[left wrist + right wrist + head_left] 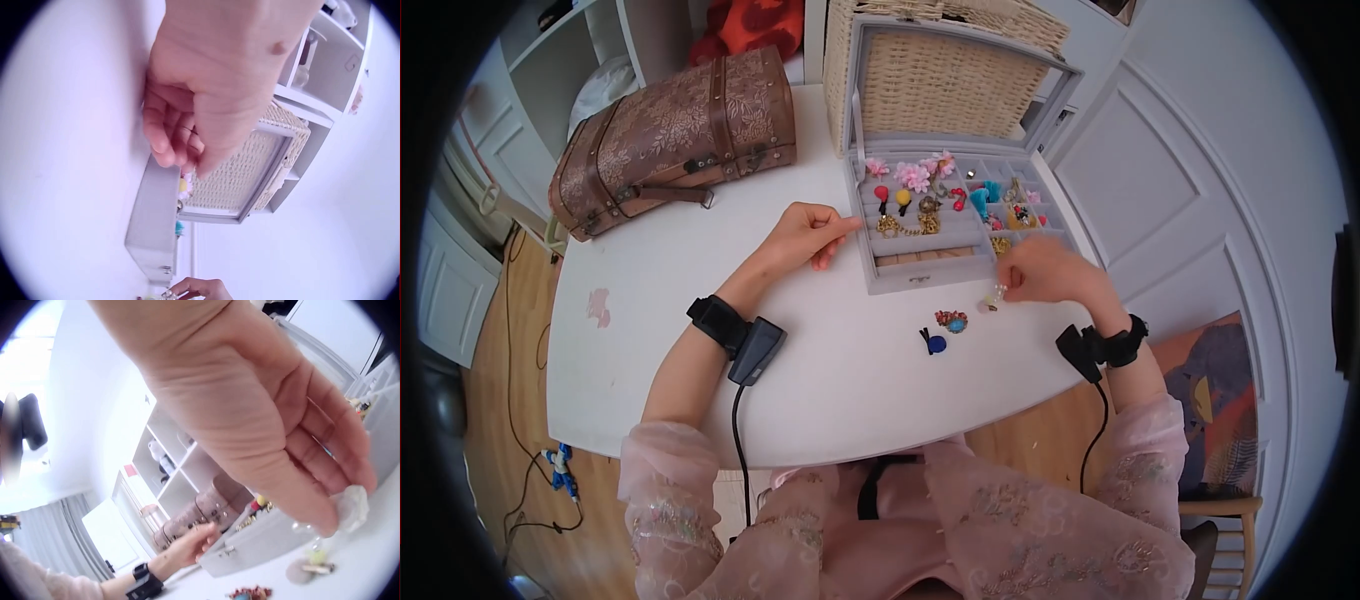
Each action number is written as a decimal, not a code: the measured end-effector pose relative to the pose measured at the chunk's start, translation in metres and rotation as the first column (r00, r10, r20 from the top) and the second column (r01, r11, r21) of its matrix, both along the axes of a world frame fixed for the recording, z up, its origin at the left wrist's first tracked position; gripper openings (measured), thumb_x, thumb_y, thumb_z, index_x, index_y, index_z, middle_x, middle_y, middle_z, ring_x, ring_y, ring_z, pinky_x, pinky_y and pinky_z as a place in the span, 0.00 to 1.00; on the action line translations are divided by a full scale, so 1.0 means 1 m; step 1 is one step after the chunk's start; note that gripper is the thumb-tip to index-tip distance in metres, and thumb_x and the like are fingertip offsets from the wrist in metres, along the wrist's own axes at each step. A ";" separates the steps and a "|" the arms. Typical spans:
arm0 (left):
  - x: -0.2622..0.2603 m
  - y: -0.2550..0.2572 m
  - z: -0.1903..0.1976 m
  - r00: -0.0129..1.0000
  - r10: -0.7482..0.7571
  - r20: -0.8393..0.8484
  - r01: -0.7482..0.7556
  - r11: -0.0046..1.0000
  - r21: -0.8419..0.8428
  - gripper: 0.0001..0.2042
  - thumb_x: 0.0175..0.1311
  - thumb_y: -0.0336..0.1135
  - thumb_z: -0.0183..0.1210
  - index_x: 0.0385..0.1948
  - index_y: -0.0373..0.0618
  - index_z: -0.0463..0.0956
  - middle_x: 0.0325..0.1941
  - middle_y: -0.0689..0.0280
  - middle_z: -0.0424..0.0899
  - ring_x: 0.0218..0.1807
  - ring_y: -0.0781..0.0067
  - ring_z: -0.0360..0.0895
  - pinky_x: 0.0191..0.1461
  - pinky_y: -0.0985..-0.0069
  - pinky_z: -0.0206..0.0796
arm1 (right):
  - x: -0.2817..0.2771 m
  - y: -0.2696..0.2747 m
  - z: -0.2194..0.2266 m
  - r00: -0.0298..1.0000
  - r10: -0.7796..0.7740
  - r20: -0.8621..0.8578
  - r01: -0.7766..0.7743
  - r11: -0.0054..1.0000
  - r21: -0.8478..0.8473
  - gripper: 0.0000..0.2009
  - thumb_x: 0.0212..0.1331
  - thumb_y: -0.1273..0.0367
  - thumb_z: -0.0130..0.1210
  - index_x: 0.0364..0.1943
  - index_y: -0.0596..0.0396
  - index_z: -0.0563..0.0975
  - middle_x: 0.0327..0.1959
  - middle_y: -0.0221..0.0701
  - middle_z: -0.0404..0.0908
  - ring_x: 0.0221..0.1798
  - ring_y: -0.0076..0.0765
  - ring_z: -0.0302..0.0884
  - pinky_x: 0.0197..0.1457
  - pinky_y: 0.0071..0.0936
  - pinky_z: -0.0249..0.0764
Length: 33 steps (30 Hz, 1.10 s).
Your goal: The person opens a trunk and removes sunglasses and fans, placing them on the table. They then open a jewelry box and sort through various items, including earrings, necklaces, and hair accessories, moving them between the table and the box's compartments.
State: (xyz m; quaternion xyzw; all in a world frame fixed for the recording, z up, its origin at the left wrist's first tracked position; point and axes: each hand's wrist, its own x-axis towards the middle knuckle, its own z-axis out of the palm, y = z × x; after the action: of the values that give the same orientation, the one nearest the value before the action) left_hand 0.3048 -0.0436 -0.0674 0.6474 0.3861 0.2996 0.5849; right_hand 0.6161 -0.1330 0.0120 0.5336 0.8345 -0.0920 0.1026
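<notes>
My right hand [1052, 270] pinches a small whitish ornament with clear beads [353, 509] between thumb and fingers, low over the table by the grey jewelry box's front right corner. A pale round piece with a yellow-green bead [300, 571] is just below it; whether they are joined I cannot tell. Nearer me lie a red-and-turquoise ornament [952, 321] and a blue hair clip [937, 344]. My left hand [805, 238], fingers loosely curled and holding nothing, is beside the left wall of the open box [930, 282]. Pink flowers [912, 177] and several other ornaments fill the compartments.
A brown patterned case [685, 130] lies at the back left of the white table [650, 330]. Behind the box's raised lid stands a wicker basket [837, 80]. A white panelled door [1190, 180] is at the right. Cables hang from both wrist cameras.
</notes>
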 end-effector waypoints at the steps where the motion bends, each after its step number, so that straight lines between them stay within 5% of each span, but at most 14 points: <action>1: -0.001 0.001 -0.001 1.000 0.002 0.002 -0.002 1.000 -0.001 0.19 0.62 0.43 0.59 0.14 0.44 0.70 0.11 0.72 0.70 0.12 0.85 0.67 0.15 0.86 0.58 | 0.004 0.006 0.009 0.991 -0.029 -0.131 0.026 0.999 -0.021 0.07 0.39 0.70 0.64 0.22 0.56 0.78 0.21 0.32 0.80 0.28 0.35 0.79 0.31 0.30 0.72; 6: -0.001 0.004 -0.006 1.000 -0.009 0.011 0.009 1.000 -0.002 0.19 0.63 0.43 0.58 0.14 0.44 0.70 0.10 0.72 0.70 0.12 0.85 0.67 0.15 0.86 0.57 | 0.014 0.046 0.037 0.918 -0.086 -0.388 0.131 0.987 0.090 0.06 0.46 0.71 0.62 0.25 0.58 0.78 0.19 0.30 0.79 0.23 0.23 0.77 0.28 0.22 0.70; 8: 0.000 0.004 -0.006 1.000 -0.011 0.012 0.011 1.000 0.014 0.18 0.63 0.43 0.58 0.14 0.44 0.70 0.10 0.72 0.70 0.11 0.85 0.67 0.14 0.86 0.56 | 0.022 0.072 0.027 0.829 -0.168 -0.534 0.282 0.949 0.140 0.04 0.47 0.73 0.62 0.26 0.58 0.78 0.19 0.30 0.79 0.23 0.21 0.75 0.28 0.21 0.69; 9: 0.000 0.004 -0.006 1.000 -0.015 0.010 0.015 1.000 0.025 0.18 0.63 0.42 0.58 0.14 0.44 0.70 0.10 0.72 0.70 0.11 0.86 0.67 0.14 0.87 0.56 | 0.024 0.083 0.023 0.829 -0.165 -0.534 0.281 0.949 0.142 0.04 0.47 0.73 0.62 0.26 0.58 0.78 0.19 0.30 0.79 0.23 0.21 0.75 0.28 0.21 0.69; 11: 0.001 0.004 -0.008 1.000 -0.022 0.003 0.022 0.999 0.035 0.18 0.63 0.42 0.58 0.14 0.43 0.70 0.10 0.72 0.70 0.11 0.86 0.67 0.14 0.87 0.56 | 0.027 0.103 0.012 0.864 -0.213 -0.456 0.362 0.893 0.268 0.09 0.42 0.68 0.64 0.26 0.58 0.79 0.22 0.36 0.81 0.29 0.38 0.80 0.33 0.29 0.73; 20: 0.000 0.006 -0.006 0.995 -0.092 -0.048 0.095 0.993 0.076 0.18 0.63 0.41 0.58 0.14 0.42 0.70 0.10 0.72 0.70 0.12 0.86 0.67 0.14 0.86 0.57 | 0.055 0.149 -0.031 0.828 -0.339 -0.446 0.519 0.764 0.383 0.08 0.43 0.66 0.63 0.27 0.53 0.82 0.26 0.38 0.82 0.34 0.44 0.80 0.39 0.37 0.74; 26: 0.000 0.009 -0.008 0.993 -0.103 -0.058 0.107 0.992 0.074 0.18 0.63 0.41 0.58 0.14 0.42 0.70 0.11 0.72 0.71 0.13 0.85 0.69 0.15 0.86 0.58 | 0.037 0.130 -0.014 0.896 -0.301 -0.326 0.433 0.758 0.489 0.07 0.45 0.68 0.61 0.30 0.52 0.83 0.25 0.36 0.83 0.32 0.41 0.81 0.38 0.34 0.75; 30: 0.000 0.008 -0.006 0.990 -0.115 -0.079 0.122 0.988 0.091 0.18 0.63 0.41 0.57 0.14 0.42 0.70 0.11 0.71 0.71 0.13 0.86 0.69 0.15 0.86 0.59 | 0.008 0.095 0.006 0.876 -0.215 -0.432 0.350 0.899 0.261 0.07 0.45 0.68 0.62 0.30 0.53 0.82 0.25 0.33 0.83 0.31 0.37 0.81 0.37 0.30 0.75; 32: 0.001 0.008 -0.006 0.990 -0.113 -0.088 0.119 0.990 0.077 0.18 0.63 0.41 0.57 0.14 0.42 0.70 0.11 0.72 0.71 0.13 0.86 0.68 0.15 0.86 0.59 | -0.017 0.064 0.017 0.772 -0.205 -0.602 0.156 0.979 -0.132 0.05 0.48 0.72 0.62 0.29 0.58 0.81 0.25 0.31 0.83 0.30 0.25 0.80 0.32 0.22 0.73; 33: 0.002 0.007 -0.004 0.990 -0.104 -0.094 0.112 0.990 0.082 0.18 0.63 0.40 0.57 0.14 0.42 0.70 0.11 0.72 0.71 0.13 0.86 0.68 0.15 0.86 0.58 | -0.024 0.053 0.017 0.769 -0.214 -0.602 0.161 0.977 -0.142 0.05 0.48 0.72 0.62 0.29 0.58 0.81 0.25 0.31 0.83 0.30 0.25 0.80 0.32 0.22 0.73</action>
State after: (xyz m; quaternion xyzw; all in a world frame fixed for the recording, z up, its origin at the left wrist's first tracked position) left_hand 0.3064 -0.0362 -0.0718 0.7050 0.3627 0.2546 0.5537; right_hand 0.5925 -0.0799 0.0290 0.5505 0.7605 -0.3040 -0.1619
